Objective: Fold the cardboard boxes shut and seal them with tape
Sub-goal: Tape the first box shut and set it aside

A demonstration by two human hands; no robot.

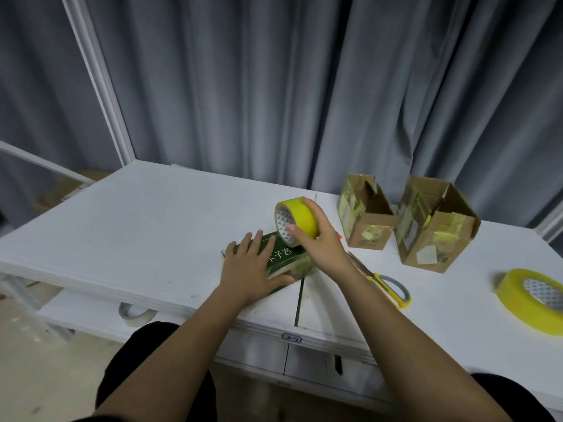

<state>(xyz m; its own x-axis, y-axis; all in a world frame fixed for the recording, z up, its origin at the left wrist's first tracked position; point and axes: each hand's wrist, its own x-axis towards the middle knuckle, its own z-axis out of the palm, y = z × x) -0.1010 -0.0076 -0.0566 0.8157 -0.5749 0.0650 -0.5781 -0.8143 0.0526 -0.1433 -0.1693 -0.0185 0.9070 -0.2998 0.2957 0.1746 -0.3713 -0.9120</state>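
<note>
A small flat green box (281, 257) with white print lies near the front of the white table (146, 226). My left hand (253, 266) lies flat on the box's left part, fingers spread, pressing it down. My right hand (320, 239) grips a yellow tape roll (297, 220) and holds it upright on the box's far right end. Two brown cardboard boxes stand at the back right with their flaps open: a smaller one (367, 216) and a bigger one (432, 220), both with scraps of yellow tape stuck to them.
Yellow-handled scissors (391, 289) lie just right of my right forearm. A second yellow tape roll (536, 300) lies flat at the table's right edge. A white tape roll (135, 312) sits on the lower shelf. Grey curtains hang behind the table.
</note>
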